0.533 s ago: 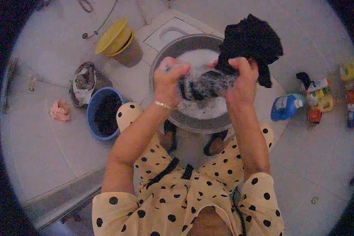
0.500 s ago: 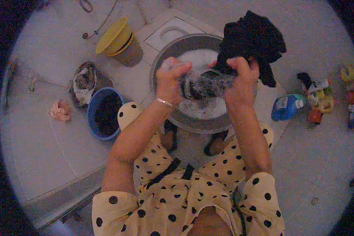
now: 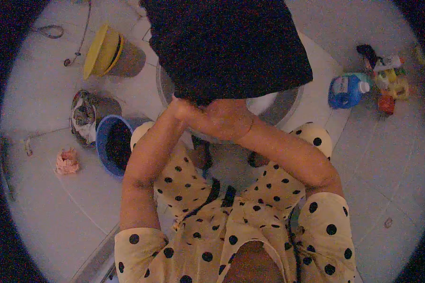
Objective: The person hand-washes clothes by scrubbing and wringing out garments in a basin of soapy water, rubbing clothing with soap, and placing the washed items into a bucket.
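Left hand and right hand together at near edge of black garment; fingers hidden, so cannot tell whether each closes on cloth. Garment spreads above round grey basin, hiding most of it; white suds show at right. Blue bucket at left, near crumpled pink item. Blue bottle at far right.
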The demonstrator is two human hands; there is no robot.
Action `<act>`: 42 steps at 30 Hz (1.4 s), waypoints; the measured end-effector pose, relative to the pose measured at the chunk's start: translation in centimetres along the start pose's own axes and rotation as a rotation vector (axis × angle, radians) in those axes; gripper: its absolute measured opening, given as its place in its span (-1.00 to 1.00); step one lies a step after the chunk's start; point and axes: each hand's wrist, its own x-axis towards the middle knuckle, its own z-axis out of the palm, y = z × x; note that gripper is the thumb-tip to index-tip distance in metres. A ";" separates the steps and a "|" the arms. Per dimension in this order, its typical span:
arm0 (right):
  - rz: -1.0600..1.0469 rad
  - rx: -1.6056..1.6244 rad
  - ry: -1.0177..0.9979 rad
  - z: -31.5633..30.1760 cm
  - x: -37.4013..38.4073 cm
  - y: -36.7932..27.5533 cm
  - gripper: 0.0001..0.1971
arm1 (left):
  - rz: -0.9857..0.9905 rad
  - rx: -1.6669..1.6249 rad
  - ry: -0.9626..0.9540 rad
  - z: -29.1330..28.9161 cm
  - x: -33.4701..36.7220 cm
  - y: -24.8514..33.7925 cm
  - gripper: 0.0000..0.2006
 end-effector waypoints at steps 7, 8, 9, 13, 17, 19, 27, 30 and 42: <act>0.268 0.217 0.098 0.4 1.9 0.1 -0.60 | 0.015 0.208 0.085 0.7 -4.6 1.1 -0.76; 0.350 0.226 0.114 0.4 1.7 0.4 -0.48 | 0.018 0.221 0.087 0.5 -5.0 1.1 -0.74; 0.387 0.255 0.122 0.7 2.2 0.5 -0.51 | 0.026 0.263 0.102 0.7 -6.1 1.4 -0.73; 0.482 0.355 0.134 1.3 2.0 -0.5 -0.62 | 0.062 0.368 0.167 1.0 -8.4 0.5 -0.65; 0.539 0.395 0.119 1.4 1.1 -0.9 -0.67 | 0.077 0.463 0.189 1.1 -9.9 0.1 -0.58; 0.395 0.121 0.128 2.4 -0.1 0.0 -0.65 | 0.073 0.524 0.196 1.5 -10.2 -0.4 -0.56; 0.672 0.629 0.221 2.8 -1.4 -1.0 -0.56 | 0.062 0.787 0.145 -0.1 -11.5 -2.0 -0.56; 0.615 0.466 0.185 3.0 -2.0 -0.5 -0.54 | 0.056 0.869 0.120 -0.4 -11.7 -1.9 -0.56; 0.534 0.320 0.215 4.0 -2.9 -0.8 -0.60 | -0.010 1.073 0.070 -1.6 -12.7 -2.0 -0.55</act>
